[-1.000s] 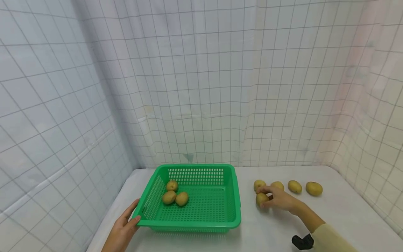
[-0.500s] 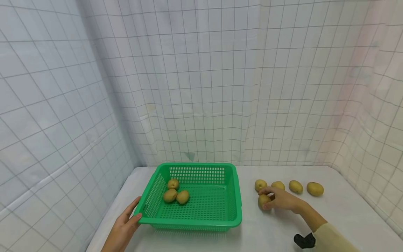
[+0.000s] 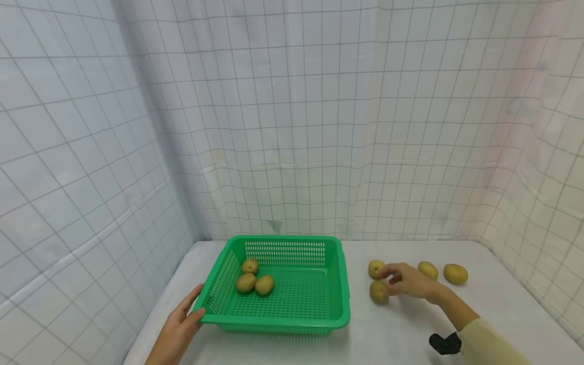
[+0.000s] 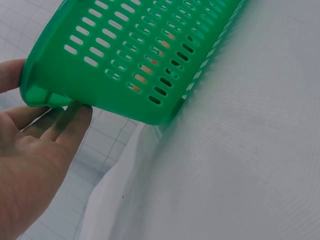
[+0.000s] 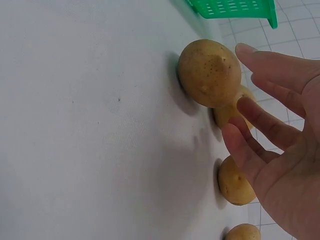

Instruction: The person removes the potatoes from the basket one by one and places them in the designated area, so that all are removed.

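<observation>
My left hand (image 3: 177,329) grips the rim of a green plastic basket (image 3: 274,323) at its near left corner. The left wrist view has the thumb on one side of the rim and the fingers (image 4: 75,125) beneath it. Three potatoes lie together in the basket's left half. To its right, my right hand (image 3: 410,281) hovers with fingers spread beside the nearest loose potato (image 3: 378,292). In the right wrist view this potato (image 5: 209,72) sits on the table just off the fingertips, apparently ungripped. A potato (image 3: 376,268) lies just behind it.
Two more potatoes, one at mid right (image 3: 428,270) and one farther right (image 3: 455,274), lie along the back of the white table (image 3: 374,339). A black object (image 3: 444,343) shows at the right sleeve. White gridded curtains (image 3: 292,126) enclose the back and sides.
My right hand has let go of the near potato and drawn slightly back and right, now covering another potato behind it. The left hand stays on the basket rim.
</observation>
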A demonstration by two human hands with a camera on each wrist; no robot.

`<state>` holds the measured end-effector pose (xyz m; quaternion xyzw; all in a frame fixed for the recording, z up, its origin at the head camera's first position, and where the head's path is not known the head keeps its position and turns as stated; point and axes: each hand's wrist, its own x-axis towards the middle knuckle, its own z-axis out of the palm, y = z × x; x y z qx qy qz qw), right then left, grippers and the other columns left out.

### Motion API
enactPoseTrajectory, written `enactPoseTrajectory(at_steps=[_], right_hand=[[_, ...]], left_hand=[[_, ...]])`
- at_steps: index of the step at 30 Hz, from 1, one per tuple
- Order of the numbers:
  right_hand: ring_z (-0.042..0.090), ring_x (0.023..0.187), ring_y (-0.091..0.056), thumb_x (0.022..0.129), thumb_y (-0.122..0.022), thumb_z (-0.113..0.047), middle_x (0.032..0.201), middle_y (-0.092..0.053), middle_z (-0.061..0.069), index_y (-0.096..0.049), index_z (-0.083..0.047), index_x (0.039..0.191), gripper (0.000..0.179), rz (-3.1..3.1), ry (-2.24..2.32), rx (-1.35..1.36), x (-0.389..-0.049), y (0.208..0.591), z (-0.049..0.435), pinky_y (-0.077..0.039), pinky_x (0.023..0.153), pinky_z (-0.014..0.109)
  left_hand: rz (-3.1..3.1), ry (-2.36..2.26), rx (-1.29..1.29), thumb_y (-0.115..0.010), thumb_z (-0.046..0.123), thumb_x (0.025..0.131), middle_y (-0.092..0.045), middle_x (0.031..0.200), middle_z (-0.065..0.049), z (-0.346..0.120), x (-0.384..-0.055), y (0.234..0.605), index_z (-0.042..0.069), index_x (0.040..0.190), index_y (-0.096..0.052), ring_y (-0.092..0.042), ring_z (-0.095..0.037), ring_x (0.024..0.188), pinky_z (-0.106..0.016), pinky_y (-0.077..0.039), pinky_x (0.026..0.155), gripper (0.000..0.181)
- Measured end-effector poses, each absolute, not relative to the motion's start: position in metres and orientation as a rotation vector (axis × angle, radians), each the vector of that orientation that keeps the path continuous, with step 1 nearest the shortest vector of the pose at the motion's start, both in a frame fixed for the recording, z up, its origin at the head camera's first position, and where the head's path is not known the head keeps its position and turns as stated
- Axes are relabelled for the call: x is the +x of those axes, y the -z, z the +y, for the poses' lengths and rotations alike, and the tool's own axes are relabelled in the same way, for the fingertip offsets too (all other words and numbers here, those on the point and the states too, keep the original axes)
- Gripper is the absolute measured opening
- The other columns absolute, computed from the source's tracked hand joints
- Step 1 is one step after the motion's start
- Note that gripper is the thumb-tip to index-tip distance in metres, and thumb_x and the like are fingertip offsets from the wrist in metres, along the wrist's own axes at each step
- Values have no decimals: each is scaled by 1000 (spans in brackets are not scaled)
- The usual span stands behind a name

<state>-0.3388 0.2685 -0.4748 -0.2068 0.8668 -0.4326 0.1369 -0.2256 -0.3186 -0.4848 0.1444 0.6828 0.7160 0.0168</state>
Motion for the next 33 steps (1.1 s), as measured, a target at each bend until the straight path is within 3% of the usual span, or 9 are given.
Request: enactPoseTrajectory(at_steps=[24,33], right_hand=[[40,116,-57,90,-81,-14,130,-60,19,-63,1,132,48,2518,1234,-693,-346,451,257,-54,92,48],[38,119,-57,93,-79,-13,131,-60,14,-66,-7,129,39,2543,1160,-689,-352,432,247,-54,92,50]], left_hand=[[2117,-2247,447,-44,7,112,12,164,-31,-319,-226,487,-12,159,4,-49,4,128,-20,-48,99,69],[2115,-2248,473,-44,7,112,12,164,-31,-319,-227,488,-13,159,4,-49,4,129,-20,-47,100,70]])
